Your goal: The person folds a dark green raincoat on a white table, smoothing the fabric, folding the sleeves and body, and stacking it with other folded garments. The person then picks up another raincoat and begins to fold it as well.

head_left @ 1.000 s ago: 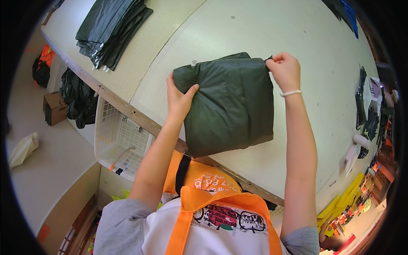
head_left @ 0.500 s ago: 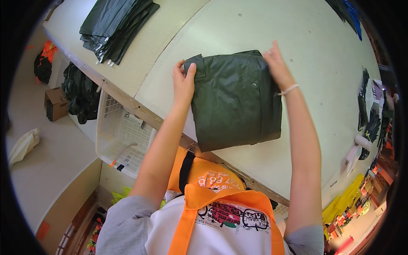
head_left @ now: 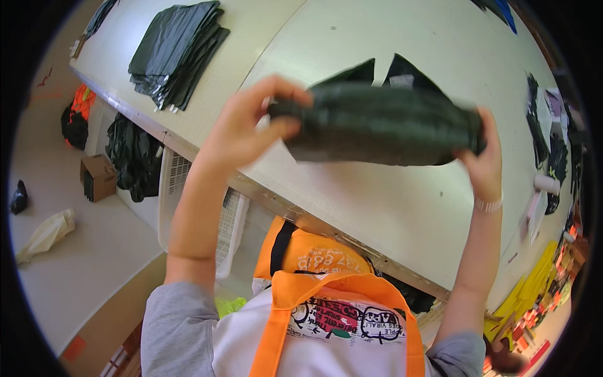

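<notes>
What looks like a folded dark green raincoat (head_left: 383,125) of smooth, shiny fabric is held up over the pale table (head_left: 358,207), tilted so that its near folded edge faces me. Two pointed flaps stick out on its far side, one with a pale patch inside. My left hand (head_left: 251,122) pinches the left end between thumb and fingers, blurred by motion. Around the right end, my right hand (head_left: 483,157) is closed with the thumb underneath.
A stack of folded dark green pieces (head_left: 176,53) lies at the table's far left. Below the left table edge stand a white plastic basket (head_left: 233,229), a dark bundle (head_left: 133,160) and a cardboard box (head_left: 99,177). Dark items and a white roll (head_left: 546,183) line the right side.
The raincoat lay flat on the table and is now lifted and tilted. My right hand has moved down and right to grip its end; my left hand has come nearer.
</notes>
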The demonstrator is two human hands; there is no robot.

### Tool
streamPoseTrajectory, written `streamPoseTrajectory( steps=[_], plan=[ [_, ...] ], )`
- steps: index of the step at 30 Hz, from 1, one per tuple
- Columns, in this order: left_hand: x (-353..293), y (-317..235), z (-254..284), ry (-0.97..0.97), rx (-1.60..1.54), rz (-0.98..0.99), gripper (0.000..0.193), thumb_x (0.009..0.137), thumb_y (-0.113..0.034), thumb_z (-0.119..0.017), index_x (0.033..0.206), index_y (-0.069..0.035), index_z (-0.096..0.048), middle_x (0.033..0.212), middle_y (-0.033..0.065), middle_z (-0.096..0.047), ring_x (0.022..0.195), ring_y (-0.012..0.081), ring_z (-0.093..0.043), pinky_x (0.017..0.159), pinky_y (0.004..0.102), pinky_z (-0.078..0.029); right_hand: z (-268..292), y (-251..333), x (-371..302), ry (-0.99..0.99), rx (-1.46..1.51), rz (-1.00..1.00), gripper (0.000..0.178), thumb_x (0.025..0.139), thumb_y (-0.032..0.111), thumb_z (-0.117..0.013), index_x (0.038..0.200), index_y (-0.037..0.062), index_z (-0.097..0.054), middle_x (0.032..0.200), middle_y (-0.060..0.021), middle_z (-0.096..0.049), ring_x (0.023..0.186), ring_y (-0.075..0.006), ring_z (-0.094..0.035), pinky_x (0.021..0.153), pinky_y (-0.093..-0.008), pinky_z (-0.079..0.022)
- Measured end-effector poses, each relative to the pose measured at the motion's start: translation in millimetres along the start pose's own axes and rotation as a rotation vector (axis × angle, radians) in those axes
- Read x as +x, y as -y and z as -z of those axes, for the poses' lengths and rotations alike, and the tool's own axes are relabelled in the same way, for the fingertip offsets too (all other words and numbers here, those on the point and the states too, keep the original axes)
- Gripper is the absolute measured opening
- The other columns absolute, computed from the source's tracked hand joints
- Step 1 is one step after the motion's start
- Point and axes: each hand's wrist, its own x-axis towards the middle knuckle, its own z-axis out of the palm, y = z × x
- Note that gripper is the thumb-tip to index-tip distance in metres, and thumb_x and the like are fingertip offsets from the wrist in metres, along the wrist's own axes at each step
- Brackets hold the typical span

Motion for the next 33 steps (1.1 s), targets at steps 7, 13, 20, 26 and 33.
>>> streamPoseTrajectory(
  steps=[7, 13, 20, 26, 33],
  plan=[
    [-105, 119, -62, 0.360, 0.635, -0.358, 0.028, 0.059, 0.006, -0.055, 0.082, -0.007, -0.062, 0.082, 0.0056, -0.056, 0.086, 0.0271, -0.053, 0.105, 0.0486, -0.034, -56, -114, -177, 0.197, -0.544, 0.375, 0.027, 0.052, -0.003, -0.062, 0.074, 0.0054, -0.049, 0.090, -0.0122, -0.049, 0.097, -0.0363, -0.050, 0.087, -0.0486, -0.043],
    [-111, 86, -52, 0.399, 0.791, -0.202, 0.021, 0.068, -0.019, -0.069, 0.085, -0.008, -0.061, 0.091, 0.0051, -0.058, 0.091, 0.0264, -0.052, 0.093, 0.0449, -0.034, -49, -73, -173, 0.311, -0.586, 0.032, 0.011, 0.072, 0.003, -0.060, 0.081, 0.0045, -0.054, 0.103, -0.0115, -0.055, 0.109, -0.0323, -0.050, 0.099, -0.0491, -0.034],
    [-43, 107, -128, -0.051, 1.105, -0.136, 0.074, 0.071, -0.051, -0.067, 0.136, -0.024, -0.043, 0.148, 0.0137, -0.024, 0.136, 0.0406, -0.016, 0.101, 0.0655, -0.013, -124, -95, -111, -0.056, -0.954, -0.097, 0.056, 0.087, 0.040, -0.054, 0.138, 0.0225, -0.039, 0.147, -0.0162, -0.026, 0.133, -0.0457, -0.019, 0.103, -0.0633, -0.018],
    [-53, 144, -147, -0.226, 0.821, -0.112, 0.081, 0.073, -0.045, -0.069, 0.141, -0.019, -0.034, 0.151, 0.0132, -0.018, 0.138, 0.0394, -0.013, 0.107, 0.0609, -0.007, -113, -135, -109, -0.148, -0.645, 0.049, 0.066, 0.083, 0.033, -0.062, 0.140, 0.0161, -0.034, 0.146, -0.0188, -0.024, 0.133, -0.0416, -0.022, 0.106, -0.0541, -0.022],
    [-96, 145, -135, -0.476, 0.310, 0.445, 0.092, 0.063, -0.042, -0.081, 0.126, 0.008, -0.037, 0.127, 0.0272, -0.046, 0.116, 0.0359, -0.047, 0.097, 0.0381, -0.039, -113, -154, -162, -0.302, -0.258, -0.360, 0.096, 0.077, 0.044, -0.069, 0.137, -0.0124, -0.020, 0.135, -0.0329, -0.035, 0.127, -0.0408, -0.035, 0.105, -0.0390, -0.031]
  ],
)
